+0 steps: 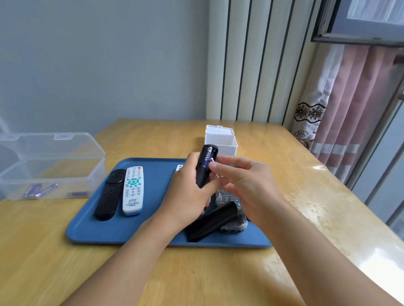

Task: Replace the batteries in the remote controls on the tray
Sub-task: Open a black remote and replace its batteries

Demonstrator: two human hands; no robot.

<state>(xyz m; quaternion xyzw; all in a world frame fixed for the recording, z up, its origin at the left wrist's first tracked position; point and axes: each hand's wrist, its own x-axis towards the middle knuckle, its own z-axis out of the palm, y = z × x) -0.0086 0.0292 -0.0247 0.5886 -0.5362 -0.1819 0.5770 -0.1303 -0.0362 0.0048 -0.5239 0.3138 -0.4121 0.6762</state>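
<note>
- The left hand point(186, 193) has its grip closed round a black remote point(204, 169), held upright above the tray point(148, 233), its battery bay open toward the camera.
- A purple battery point(206, 161) sits in that bay, just above the left thumb.
- The right hand point(245, 186) pinches a second battery point(213, 168) between thumb and forefinger, its tip touching the bay's right edge; the other fingers are loosely curled.
- Below both grips, on the tray, lie a black cover point(213, 222) and a wrapped remote point(234, 225).
- Left of the grips, two remotes lie side by side on the tray: black point(109, 194) and white point(133, 190).
- Beyond the grips stands a white box point(221, 139), lid open.
- Far left on the bench point(286, 201), a clear box point(47, 165) holds batteries.
</note>
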